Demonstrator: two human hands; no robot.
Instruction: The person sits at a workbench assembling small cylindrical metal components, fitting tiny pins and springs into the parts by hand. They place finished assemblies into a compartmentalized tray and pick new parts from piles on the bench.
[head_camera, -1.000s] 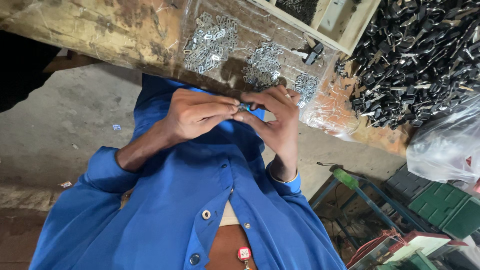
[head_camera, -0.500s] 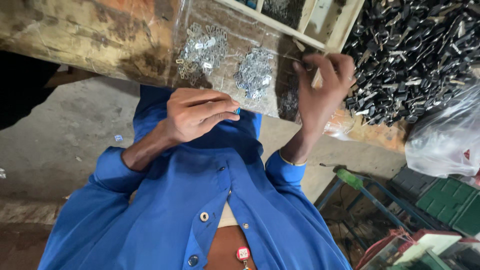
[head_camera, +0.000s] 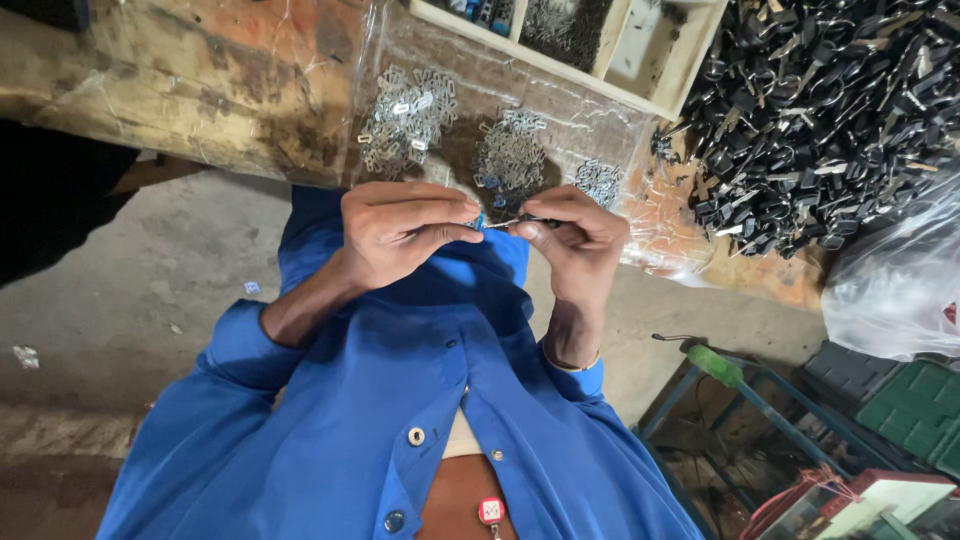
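The right hand (head_camera: 578, 238) is pinching a thin metal piece (head_camera: 503, 224) between thumb and forefinger, and the left hand (head_camera: 400, 232) is closing its fingertips on a small blue part (head_camera: 481, 220) at the piece's other end, so both grips are narrow and meeting just in front of the blue shirt (head_camera: 420, 400). The piece is too small to tell its exact shape. Fitting it well is, I judge, calling for steady wrists, both hands braced near the chest, and the thin end lined up squarely before any pressing. Just beyond the hands, little heaps of silvery metal clips (head_camera: 405, 118) are lying on a clear plastic sheet (head_camera: 560, 110) over the worn workbench (head_camera: 190, 90); a pile of black metal parts (head_camera: 830, 110) is sitting further right.
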